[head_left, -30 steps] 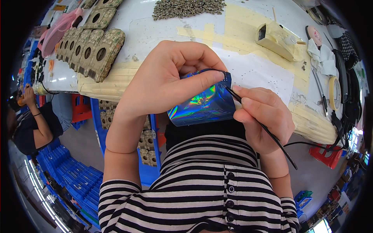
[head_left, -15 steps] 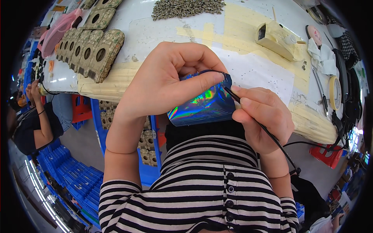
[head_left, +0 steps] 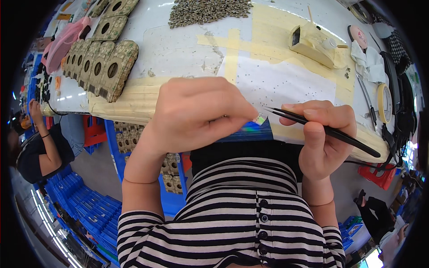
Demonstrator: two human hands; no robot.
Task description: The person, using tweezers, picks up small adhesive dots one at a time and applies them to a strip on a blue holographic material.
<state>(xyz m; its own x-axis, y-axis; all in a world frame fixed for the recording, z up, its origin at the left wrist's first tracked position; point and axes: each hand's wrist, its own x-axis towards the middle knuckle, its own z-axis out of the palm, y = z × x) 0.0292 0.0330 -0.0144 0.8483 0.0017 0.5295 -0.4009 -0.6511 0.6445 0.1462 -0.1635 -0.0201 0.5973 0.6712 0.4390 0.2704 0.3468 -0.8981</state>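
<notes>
My left hand [head_left: 196,118] is closed, its back turned up, over a shiny blue rainbow-coloured panel [head_left: 254,133]. Most of the panel is hidden beneath the hand; a lower blue edge and a bright bit by the fingertips show. Between the thumb and fingers of my right hand [head_left: 328,134] is a pair of slim black tweezers [head_left: 339,135]. Their thin tips point left, close to my left fingertips, with a small gap between. Beyond both hands a white paper sheet [head_left: 286,78] lies on the bench, dotted with tiny dark specks.
Camouflage-patterned housings with round holes [head_left: 111,71] stand in a row at the left, by a pink fan [head_left: 60,47]. A pile of small metal parts [head_left: 205,11] lies at the back. A taped block [head_left: 317,44] and a tape roll [head_left: 384,102] sit right.
My left hand has rolled over, covering most of the panel. The right hand has drawn back right, lifting the tweezers' tips off the panel.
</notes>
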